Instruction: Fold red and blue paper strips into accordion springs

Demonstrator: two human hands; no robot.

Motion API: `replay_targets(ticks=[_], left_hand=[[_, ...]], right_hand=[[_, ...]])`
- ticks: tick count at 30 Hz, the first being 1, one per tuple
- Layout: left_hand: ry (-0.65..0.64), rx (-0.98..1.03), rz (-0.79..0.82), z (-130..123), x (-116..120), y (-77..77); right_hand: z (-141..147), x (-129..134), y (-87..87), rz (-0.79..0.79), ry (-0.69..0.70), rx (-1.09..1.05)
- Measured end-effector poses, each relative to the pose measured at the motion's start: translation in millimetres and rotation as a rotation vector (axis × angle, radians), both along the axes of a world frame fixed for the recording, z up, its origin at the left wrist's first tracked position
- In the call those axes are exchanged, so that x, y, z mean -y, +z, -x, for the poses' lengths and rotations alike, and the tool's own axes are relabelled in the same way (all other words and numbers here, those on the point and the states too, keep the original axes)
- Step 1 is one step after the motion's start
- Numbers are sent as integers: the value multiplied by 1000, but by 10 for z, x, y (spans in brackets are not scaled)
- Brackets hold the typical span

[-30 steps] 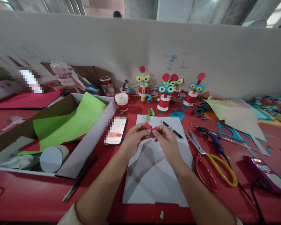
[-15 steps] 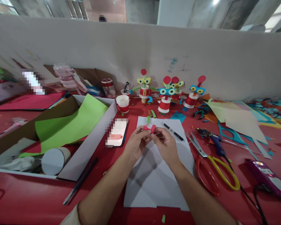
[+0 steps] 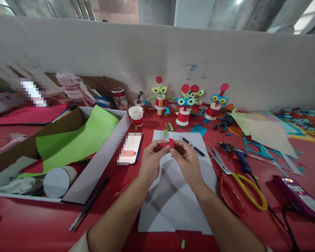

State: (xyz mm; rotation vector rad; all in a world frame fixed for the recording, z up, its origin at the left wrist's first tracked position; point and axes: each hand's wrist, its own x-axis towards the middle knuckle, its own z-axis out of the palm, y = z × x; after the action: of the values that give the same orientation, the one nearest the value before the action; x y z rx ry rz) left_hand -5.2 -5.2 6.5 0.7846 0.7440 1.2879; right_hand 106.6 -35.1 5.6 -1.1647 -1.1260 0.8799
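Note:
Both hands meet over the far part of a white paper sheet (image 3: 177,203). Between them is a small folded red paper strip (image 3: 171,142). My left hand (image 3: 153,155) pinches its left part with thumb and fingers. My right hand (image 3: 186,157) grips the right part, thumb tip close to the left thumb. Just beyond the fingers a green pleated paper strip (image 3: 165,133) shows; whether it is joined to the red one, I cannot tell. A black pen (image 3: 193,146) lies on the sheet right of my hands.
Scissors (image 3: 227,171), a blue glue gun (image 3: 243,161) and a purple device (image 3: 299,196) lie on the right. At left are a phone (image 3: 130,148) and a box (image 3: 102,159) holding green paper (image 3: 78,140). Paper-cup figures (image 3: 183,115) and a paper cup (image 3: 135,115) stand behind.
The red strip has turned slightly in my fingers, one end now standing more upright. My hands stay nearly in place, and the whole view has shifted a little.

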Motion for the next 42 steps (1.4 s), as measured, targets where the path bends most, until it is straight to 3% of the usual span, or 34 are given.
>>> replay_targets(ticks=[6,11,16,25,28,33,42], left_hand=[[34,-71,-64,-5,-1,-8],[-6,-40,12,9,8,18],[-41,-37,57,23,9,13],[-33,-141,-25,15,12,22],[-52,-74,47,42,-13,50],[-149,133,331,83,-66,56],[-102,72,320,47,-51,29]], right_hand=[[-22,-29,-7,33,8,-139],[-54,-42,-1,24,28,-192],[-36,-63,-4,47,6,-218],[-58,-91,-16,144,7,-211],[-59,-83,22,135,3,-240],[-66,-72,101,159,63,-398],[-38,-50,93,202,94,-446]])
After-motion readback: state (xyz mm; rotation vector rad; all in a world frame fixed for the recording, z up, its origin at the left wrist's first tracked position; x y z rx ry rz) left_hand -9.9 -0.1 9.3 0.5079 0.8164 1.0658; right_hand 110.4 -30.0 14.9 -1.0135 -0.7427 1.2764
